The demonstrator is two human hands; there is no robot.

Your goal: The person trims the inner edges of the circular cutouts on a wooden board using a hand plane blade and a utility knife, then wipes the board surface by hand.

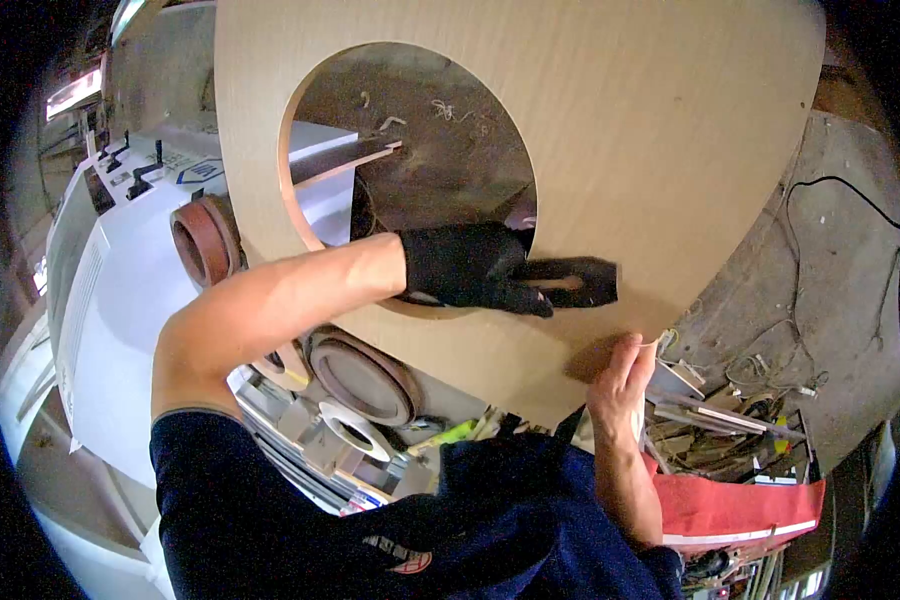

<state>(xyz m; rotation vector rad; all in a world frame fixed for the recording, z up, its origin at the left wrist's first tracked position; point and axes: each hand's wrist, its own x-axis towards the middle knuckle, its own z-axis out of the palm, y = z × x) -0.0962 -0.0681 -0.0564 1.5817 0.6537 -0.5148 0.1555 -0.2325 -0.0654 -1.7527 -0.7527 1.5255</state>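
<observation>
A large pale wooden board (660, 130) with a big round cutout fills the upper middle of the view. Reaching in from the left, my left hand (465, 268) wears a black glove and is closed on a dark flat block (595, 280) with a lighter streak along it. The block lies over the board's face, just right of the cutout's lower edge. My bare right hand (620, 375) grips the board's lower right edge, its fingers together at the rim. Its thumb is hard to make out.
Brown rolls (205, 242) and a white ring (355, 432) lie left and below the board. A white panel (120, 330) with black clamps stands at left. Scrap strips (730, 415) and a red sheet (735, 505) are at lower right. A black cable (840, 182) runs across the floor.
</observation>
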